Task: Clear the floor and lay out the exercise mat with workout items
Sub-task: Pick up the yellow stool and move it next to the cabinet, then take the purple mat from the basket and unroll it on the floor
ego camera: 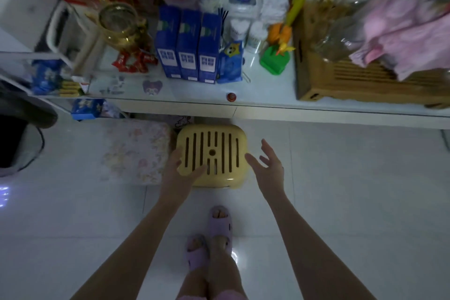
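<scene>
A low yellow plastic stool [219, 143] with slots in its seat stands on the white tiled floor [341, 190], just in front of a white table. My left hand [181, 170] is open over the stool's front left corner, fingers straight; whether it touches the seat I cannot tell. My right hand [267, 165] hovers open just right of the stool, fingers spread, holding nothing. No exercise mat is in view.
A floral cushion [136, 151] lies on the floor left of the stool. The white table [267, 105] carries blue cartons [187, 46], a glass jar [119, 24], a green toy [275, 59] and a wooden tray [353, 80] with pink cloth. My feet in purple slippers [214, 231] stand behind the stool.
</scene>
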Motion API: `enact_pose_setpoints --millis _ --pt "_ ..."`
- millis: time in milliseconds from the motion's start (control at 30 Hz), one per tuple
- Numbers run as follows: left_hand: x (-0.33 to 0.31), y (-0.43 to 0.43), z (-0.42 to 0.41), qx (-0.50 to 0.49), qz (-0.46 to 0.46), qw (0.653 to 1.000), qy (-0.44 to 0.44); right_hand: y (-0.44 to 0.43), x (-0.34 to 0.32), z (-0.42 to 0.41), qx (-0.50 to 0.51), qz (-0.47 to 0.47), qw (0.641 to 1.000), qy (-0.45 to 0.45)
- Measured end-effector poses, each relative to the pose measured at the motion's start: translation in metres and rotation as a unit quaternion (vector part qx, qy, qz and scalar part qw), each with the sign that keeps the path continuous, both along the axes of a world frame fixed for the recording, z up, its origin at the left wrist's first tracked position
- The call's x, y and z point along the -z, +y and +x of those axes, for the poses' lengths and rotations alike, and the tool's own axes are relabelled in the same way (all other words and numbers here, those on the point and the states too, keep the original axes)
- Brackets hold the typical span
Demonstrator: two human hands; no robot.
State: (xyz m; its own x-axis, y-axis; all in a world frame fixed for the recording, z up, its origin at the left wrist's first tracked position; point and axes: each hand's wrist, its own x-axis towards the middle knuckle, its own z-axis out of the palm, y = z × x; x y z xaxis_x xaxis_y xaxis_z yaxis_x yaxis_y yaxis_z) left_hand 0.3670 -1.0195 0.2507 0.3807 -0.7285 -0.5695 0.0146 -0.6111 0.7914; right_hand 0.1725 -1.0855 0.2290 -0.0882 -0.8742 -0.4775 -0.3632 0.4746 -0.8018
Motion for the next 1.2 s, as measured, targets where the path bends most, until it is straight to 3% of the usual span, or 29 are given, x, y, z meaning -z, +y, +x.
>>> enact_pose_setpoints --millis 33,67,167,400,767,1200 --pt "-0.060 0.010 -0.005 0.013 -0.001 1.000 0.001 0.012 -0.057 -0.009 0.025 0.011 1.000 -0.014" --pt "-0.079 0.014 -0.011 0.006 0.003 1.000 0.005 0.016 -0.075 -0.009 0.028 0.009 0.999 -0.016" --pt "-0.119 0.026 -0.020 -0.004 -0.029 1.000 -0.005 0.027 -0.114 -0.011 0.029 -0.018 0.999 -0.023" --pt "-0.205 0.049 -0.043 0.074 -0.071 0.995 -0.015 0.069 -0.206 -0.038 0.096 -0.059 0.992 -0.062" --pt "-0.264 0.045 -0.151 0.235 -0.135 0.962 0.024 0.127 -0.269 -0.151 0.233 -0.149 0.960 -0.054" --pt "-0.298 0.089 -0.414 0.428 -0.179 0.879 0.106 0.247 -0.319 -0.374 0.429 -0.220 0.876 -0.037"
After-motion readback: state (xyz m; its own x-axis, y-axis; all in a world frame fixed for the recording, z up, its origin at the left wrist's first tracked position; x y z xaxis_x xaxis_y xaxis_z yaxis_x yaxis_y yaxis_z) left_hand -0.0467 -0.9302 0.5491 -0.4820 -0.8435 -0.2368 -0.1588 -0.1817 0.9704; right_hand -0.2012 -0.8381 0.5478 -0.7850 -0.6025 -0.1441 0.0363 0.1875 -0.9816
